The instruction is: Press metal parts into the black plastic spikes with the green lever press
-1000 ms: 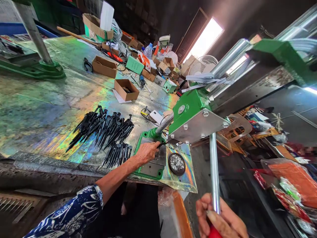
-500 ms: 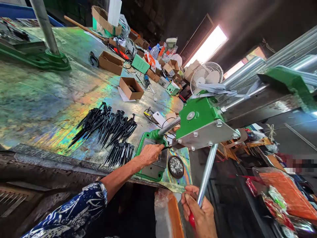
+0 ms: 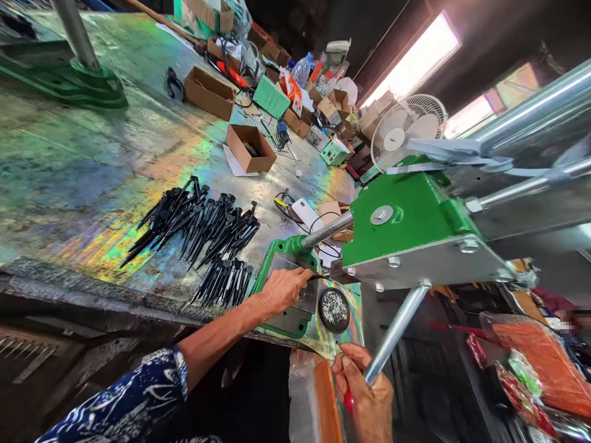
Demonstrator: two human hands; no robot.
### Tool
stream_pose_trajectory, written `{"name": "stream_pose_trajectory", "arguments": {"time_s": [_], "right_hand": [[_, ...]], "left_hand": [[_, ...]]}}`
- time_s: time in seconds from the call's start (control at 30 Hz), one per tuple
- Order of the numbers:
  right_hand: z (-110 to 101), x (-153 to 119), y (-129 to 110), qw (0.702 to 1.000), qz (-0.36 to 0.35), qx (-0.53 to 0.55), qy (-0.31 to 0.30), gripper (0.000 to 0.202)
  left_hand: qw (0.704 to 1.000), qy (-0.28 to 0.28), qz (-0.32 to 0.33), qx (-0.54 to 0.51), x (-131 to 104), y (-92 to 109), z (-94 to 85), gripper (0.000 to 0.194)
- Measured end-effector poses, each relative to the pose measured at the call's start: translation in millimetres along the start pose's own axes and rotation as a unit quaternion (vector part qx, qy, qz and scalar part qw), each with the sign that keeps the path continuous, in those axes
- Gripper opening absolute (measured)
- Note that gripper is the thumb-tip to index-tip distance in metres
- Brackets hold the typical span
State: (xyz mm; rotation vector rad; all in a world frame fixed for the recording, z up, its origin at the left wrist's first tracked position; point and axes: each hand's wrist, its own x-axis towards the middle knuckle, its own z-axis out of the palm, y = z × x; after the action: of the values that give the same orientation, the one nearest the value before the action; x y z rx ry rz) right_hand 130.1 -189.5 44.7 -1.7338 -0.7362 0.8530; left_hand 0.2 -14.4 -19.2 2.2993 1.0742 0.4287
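My left hand [image 3: 285,289] reaches over the green base [image 3: 265,277] of a press, its fingers closed on a thin black piece at the press head. Below the green head [image 3: 406,215], my right hand [image 3: 364,384] is wrapped round the metal lever [image 3: 397,332], whose red knob shows partly under the palm. A round dark dish [image 3: 334,310] of small silvery pieces sits right of the base. Left of the base lie a loose heap of black stakes [image 3: 198,224] and a smaller, neater bunch [image 3: 225,283].
Open cardboard boxes [image 3: 210,93], pliers [image 3: 175,84] and a mint-green box [image 3: 271,97] stand farther back on the metal table [image 3: 92,160]. A white fan [image 3: 406,129] is behind the press. Another green press base [image 3: 60,74] is at the far left.
The view has shifted, and the press head looks larger and farther right. My right hand and the lever's lower end have moved slightly left. My left hand keeps its place at the press.
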Motion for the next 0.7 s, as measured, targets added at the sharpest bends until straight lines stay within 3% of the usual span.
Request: {"name": "stream_pose_trajectory", "arguments": {"time_s": [0.3,0.6,0.7], "right_hand": [[-3,0,2,0.991,-0.063,-0.111,0.028,0.018],[-5,5,-1,0.995,-0.026,-0.091,-0.029,0.024],[-6,-4,-9,0.997,-0.008,-0.067,-0.021,0.024]], "left_hand": [[1.000,0.010,0.003,-0.002,0,5,3.5,0.019],[1.000,-0.007,0.009,0.027,4,0,-3.3,0.019],[0.999,-0.004,0.001,0.033,3,2,-3.5,0.021]]}}
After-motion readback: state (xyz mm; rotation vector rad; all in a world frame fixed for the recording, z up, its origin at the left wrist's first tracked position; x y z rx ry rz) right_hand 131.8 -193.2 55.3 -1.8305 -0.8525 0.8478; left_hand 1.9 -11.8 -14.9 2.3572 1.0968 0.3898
